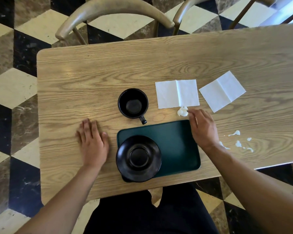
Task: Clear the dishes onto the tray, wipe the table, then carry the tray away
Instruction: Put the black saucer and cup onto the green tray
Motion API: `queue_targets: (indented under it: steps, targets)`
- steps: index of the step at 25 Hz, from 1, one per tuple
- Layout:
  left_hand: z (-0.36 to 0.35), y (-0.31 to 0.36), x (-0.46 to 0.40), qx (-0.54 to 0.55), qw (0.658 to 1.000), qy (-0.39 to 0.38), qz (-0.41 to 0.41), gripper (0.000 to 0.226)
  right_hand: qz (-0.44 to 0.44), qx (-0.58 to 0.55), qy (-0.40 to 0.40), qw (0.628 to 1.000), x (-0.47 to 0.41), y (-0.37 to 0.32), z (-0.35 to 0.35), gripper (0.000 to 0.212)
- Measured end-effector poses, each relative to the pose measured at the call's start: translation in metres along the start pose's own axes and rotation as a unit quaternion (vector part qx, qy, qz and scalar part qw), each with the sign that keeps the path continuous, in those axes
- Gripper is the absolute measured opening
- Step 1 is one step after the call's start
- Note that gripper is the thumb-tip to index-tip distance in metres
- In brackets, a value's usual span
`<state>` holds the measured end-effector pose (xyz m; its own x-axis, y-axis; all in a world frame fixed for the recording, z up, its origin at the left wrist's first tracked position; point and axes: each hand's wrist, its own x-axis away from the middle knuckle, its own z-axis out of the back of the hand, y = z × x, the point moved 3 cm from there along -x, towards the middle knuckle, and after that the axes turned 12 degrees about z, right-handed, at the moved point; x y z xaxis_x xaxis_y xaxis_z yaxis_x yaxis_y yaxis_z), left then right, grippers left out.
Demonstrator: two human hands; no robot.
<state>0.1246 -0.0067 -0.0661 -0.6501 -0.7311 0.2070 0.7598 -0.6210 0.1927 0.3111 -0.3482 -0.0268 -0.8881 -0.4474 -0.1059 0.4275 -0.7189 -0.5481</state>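
I see the saucer (138,158) on the tray (176,142). Left of the tray, my left hand (93,142) lies flat, grip spread, on the counter (91,78). My right hand (202,128) reaches over the tray's far corner, grip loose, fingertips beside a crumpled wad (182,111). The cup (133,103) stands beyond the tray.

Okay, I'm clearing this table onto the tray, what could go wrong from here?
1. The black saucer overhangs the green tray at its near left corner, so it may slide off when lifted.
2. The black cup is on the table, off the tray; don't forget it.
3. White spill beside your right forearm could smear onto it.
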Motion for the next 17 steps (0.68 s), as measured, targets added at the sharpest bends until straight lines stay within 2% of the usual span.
queue_targets:
  steps: [4, 6, 8, 11, 14, 17]
  targets:
    - [-0.007, 0.000, -0.001, -0.016, 0.999, 0.039, -0.012, 0.064, -0.019, -0.082, -0.003, 0.996, -0.025, -0.043, 0.000, 0.027]
    - [-0.007, -0.003, -0.005, -0.022, 0.999, 0.038, -0.003, 0.066, -0.025, -0.125, -0.055, 0.990, -0.038, -0.065, -0.015, 0.049]
    - [-0.007, -0.001, -0.002, -0.032, 0.999, 0.031, -0.002, 0.068, -0.036, -0.166, -0.111, 0.979, -0.049, -0.084, -0.028, 0.080]
    - [-0.006, -0.001, -0.004, -0.035, 0.999, 0.039, 0.007, 0.069, -0.013, -0.167, -0.187, 0.968, -0.067, -0.100, -0.051, 0.117]
    - [-0.011, -0.005, -0.005, -0.040, 0.997, 0.059, 0.008, 0.070, 0.027, -0.144, -0.212, 0.966, -0.080, -0.107, -0.069, 0.133]
    - [-0.013, -0.006, -0.007, -0.042, 0.996, 0.076, 0.003, 0.070, 0.051, -0.137, -0.207, 0.967, -0.086, -0.113, -0.081, 0.136]
